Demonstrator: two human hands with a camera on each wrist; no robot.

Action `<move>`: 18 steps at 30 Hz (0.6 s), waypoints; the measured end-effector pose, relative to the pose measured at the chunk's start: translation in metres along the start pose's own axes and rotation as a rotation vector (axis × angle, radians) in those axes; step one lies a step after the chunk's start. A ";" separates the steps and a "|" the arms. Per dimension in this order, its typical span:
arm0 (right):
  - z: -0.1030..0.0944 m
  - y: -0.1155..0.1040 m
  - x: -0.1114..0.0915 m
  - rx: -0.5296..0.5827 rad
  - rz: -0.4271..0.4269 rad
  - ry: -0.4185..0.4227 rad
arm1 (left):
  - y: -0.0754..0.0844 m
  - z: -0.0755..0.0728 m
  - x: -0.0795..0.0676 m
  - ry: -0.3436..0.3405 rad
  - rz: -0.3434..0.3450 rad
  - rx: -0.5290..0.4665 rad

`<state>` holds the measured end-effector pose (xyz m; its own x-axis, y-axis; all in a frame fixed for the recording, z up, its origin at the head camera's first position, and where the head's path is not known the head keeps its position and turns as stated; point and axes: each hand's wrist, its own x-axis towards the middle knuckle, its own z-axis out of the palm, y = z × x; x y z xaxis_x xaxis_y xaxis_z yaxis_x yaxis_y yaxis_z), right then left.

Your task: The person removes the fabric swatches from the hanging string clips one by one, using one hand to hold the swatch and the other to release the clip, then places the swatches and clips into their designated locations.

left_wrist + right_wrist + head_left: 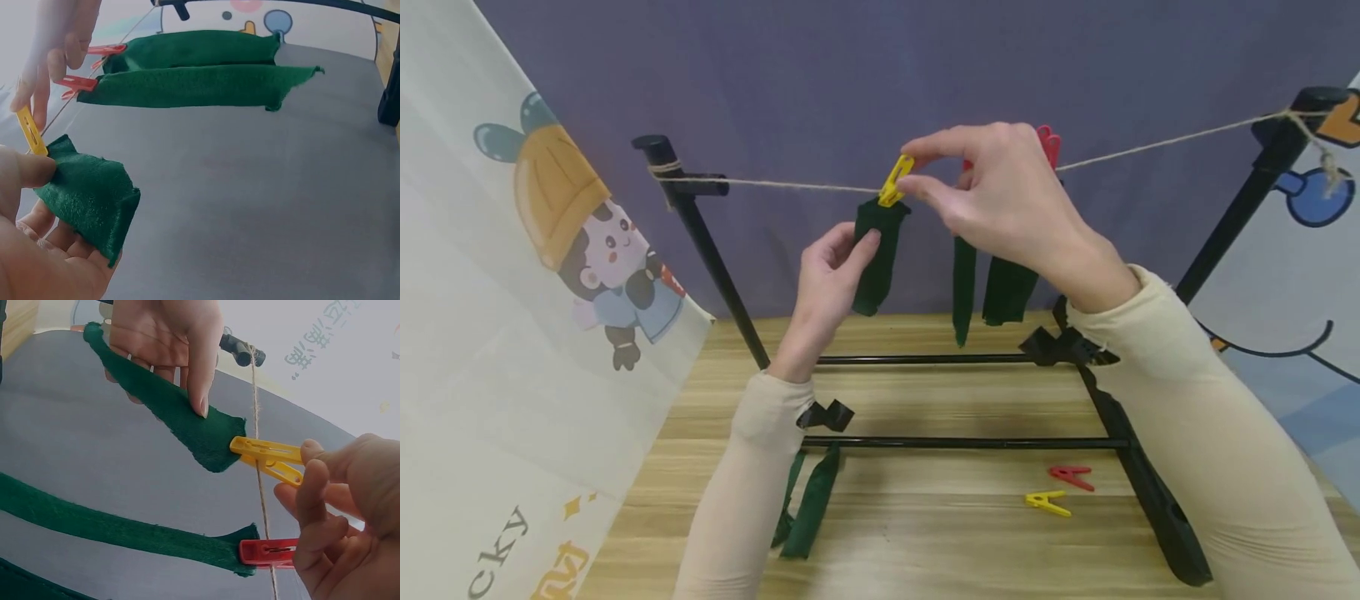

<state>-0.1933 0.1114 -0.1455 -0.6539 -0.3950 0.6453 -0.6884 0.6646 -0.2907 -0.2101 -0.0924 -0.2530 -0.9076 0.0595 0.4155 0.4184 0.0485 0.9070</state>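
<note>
A yellow clothespin sits over the twine line at the top edge of a small green cloth. My right hand pinches the clothespin's handle ends between thumb and fingers, as the right wrist view shows. From below and to the left, my left hand holds the cloth, thumb on its front and fingers behind. To the right, two more green cloths hang from the line by red clothespins; my right hand partly covers these in the head view.
The twine runs between two black posts of a rack with low crossbars. On the wooden tabletop lie a loose red clothespin, a loose yellow clothespin and green cloth pieces beside my left forearm.
</note>
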 end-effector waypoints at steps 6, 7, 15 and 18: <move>0.003 0.002 -0.002 0.015 -0.020 0.045 | 0.000 -0.001 0.000 0.000 0.000 0.000; 0.003 0.002 -0.003 0.019 -0.027 0.054 | 0.000 -0.001 0.001 -0.002 0.001 0.003; 0.006 0.007 -0.004 0.018 -0.144 0.155 | -0.001 0.000 0.001 0.004 0.003 0.006; 0.006 0.008 -0.004 0.023 -0.164 0.185 | -0.001 0.001 0.002 0.008 0.006 0.006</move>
<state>-0.1983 0.1148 -0.1547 -0.4654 -0.3725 0.8029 -0.7891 0.5854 -0.1858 -0.2122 -0.0917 -0.2528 -0.9053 0.0517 0.4216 0.4241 0.0543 0.9040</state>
